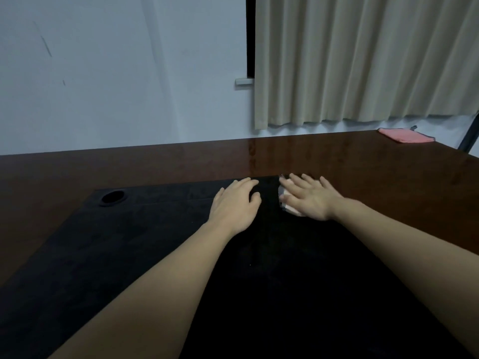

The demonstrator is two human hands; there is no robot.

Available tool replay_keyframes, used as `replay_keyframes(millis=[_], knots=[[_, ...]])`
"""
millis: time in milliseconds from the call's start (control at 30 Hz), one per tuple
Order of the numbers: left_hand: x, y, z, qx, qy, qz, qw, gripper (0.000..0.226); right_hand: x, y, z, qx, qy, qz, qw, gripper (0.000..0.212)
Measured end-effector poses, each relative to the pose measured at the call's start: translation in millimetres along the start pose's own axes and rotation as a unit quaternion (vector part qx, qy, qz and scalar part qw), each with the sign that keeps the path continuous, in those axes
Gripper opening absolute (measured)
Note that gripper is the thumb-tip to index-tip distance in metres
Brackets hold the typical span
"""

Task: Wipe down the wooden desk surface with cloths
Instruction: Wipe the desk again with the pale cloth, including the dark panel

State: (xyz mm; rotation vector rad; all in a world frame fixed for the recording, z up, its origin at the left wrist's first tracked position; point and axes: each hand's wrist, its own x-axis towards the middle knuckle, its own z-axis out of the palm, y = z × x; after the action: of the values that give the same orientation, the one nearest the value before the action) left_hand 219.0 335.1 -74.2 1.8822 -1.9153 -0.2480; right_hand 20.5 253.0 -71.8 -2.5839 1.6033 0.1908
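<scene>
Pressing a pale cloth (291, 208) flat under straight fingers, the right hand (308, 198) works the black mat (129, 242); the left hand (236, 203) rests open beside. A pink cloth (405, 135) lies at the bench's (363, 164) far corner.

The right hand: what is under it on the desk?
Under the right hand lies a small pale cloth, pressed flat on the black mat. Only its edges show beside the palm; the rest is covered by the hand.
</scene>
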Motion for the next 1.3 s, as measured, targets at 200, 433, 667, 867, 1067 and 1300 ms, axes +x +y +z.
replay_keyframes(millis=[200, 433, 667, 867, 1067, 1300], knots=[[-12.1, -47.1, -31.9, 0.060, -0.024, -0.025, 0.998, 0.045, -79.6, -42.3, 7.6, 0.007, -0.023, -0.157, 0.987, 0.063], [-34.7, -94.6, -55.9, 0.097, -0.061, -0.067, 0.991, 0.048, -49.3, -33.1, 4.2, 0.019, -0.019, -0.138, 0.990, 0.064], [-45.9, -97.4, -48.7, 0.087, -0.054, -0.071, 0.992, 0.050, 15.5, -35.7, -2.1, 0.011, 0.009, -0.011, 1.000, 0.065], [-46.0, -96.6, -46.7, 0.087, -0.049, -0.072, 0.992, 0.049, -34.0, -67.4, 1.8, 0.002, -0.016, -0.110, 0.994, 0.065], [-45.7, -98.6, -46.1, 0.086, -0.044, -0.070, 0.993, 0.050, -76.1, -73.5, 7.6, 0.011, -0.036, -0.182, 0.983, 0.064], [-45.5, -102.2, -46.2, 0.084, -0.041, -0.067, 0.993, 0.050, 13.7, -56.9, -2.1, 0.005, 0.004, -0.067, 0.998, 0.064]])
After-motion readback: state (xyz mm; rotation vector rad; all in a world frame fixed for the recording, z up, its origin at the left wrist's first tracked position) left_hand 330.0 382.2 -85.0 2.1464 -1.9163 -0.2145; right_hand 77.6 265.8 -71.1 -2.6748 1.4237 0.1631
